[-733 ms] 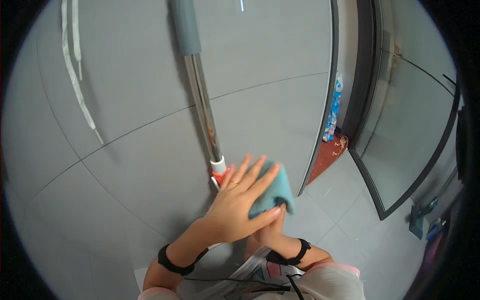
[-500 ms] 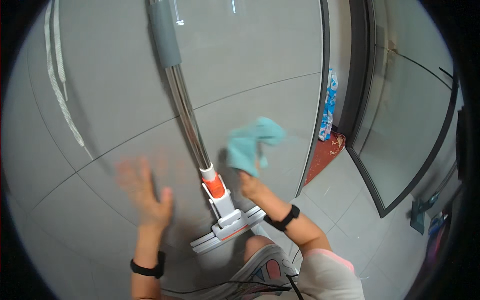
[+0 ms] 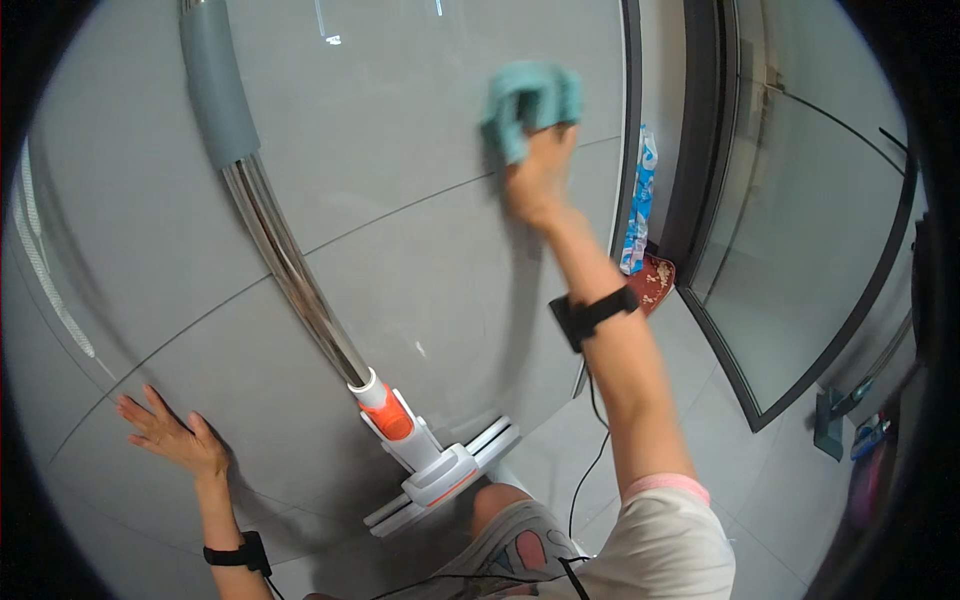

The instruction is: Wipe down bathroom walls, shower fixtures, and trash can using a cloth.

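Observation:
My right hand (image 3: 540, 172) is closed on a teal cloth (image 3: 535, 95), which lies bunched against the grey tiled wall (image 3: 420, 130). That arm reaches up, and the cloth is slightly blurred. At the lower left, my left hand (image 3: 178, 436) is spread with its fingers apart and appears to touch the tiles; it holds nothing. Between the two hands a squeeze mop (image 3: 300, 277) stands slanted along the wall. It has a grey grip, a metal pole, an orange collar and a white head near my knee.
White cords (image 3: 45, 270) hang at the far left. To the right are a blue and white package (image 3: 640, 205), a red mat (image 3: 655, 282) and a dark-framed glass door (image 3: 800, 230). A grey broom-like tool (image 3: 828, 420) stands farther right. A thin black cable (image 3: 578, 495) trails from my right wrist.
My right hand has carried the cloth upward, from beside the mop pole onto the upper wall. My left hand has moved down and left. The view has shifted, so the mop appears farther left.

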Action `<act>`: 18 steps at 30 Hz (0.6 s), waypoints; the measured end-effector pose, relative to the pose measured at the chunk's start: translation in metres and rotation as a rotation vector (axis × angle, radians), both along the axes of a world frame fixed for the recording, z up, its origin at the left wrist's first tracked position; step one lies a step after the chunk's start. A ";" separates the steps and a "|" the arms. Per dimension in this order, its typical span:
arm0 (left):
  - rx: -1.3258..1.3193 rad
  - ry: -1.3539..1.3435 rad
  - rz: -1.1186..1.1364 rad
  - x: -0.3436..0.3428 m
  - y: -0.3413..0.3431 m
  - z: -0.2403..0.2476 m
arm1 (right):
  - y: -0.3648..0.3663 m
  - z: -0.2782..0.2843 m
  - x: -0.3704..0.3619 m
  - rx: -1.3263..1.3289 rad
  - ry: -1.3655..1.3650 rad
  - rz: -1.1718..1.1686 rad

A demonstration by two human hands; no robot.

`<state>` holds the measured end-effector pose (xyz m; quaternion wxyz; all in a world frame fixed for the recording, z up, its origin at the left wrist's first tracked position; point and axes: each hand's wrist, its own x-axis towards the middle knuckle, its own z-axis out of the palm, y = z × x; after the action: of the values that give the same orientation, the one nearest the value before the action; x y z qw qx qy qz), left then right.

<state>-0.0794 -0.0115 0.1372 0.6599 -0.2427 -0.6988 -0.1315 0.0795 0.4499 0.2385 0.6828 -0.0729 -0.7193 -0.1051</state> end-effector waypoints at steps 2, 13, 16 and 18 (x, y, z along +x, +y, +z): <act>-0.020 0.005 -0.010 0.002 0.003 0.001 | 0.069 0.004 0.013 0.083 0.132 -0.096; -0.008 0.013 -0.034 -0.001 0.006 0.001 | -0.052 -0.065 -0.023 -0.205 0.115 0.365; -0.019 0.038 -0.045 -0.004 0.008 0.002 | -0.102 -0.078 -0.011 0.090 -0.176 0.294; -0.030 0.042 -0.029 0.000 0.010 0.002 | -0.101 -0.082 -0.009 0.088 -0.132 0.330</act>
<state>-0.0795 -0.0018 0.1390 0.6687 -0.2655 -0.6832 -0.1254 0.0708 0.3485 0.1566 0.6445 0.0831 -0.7595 -0.0277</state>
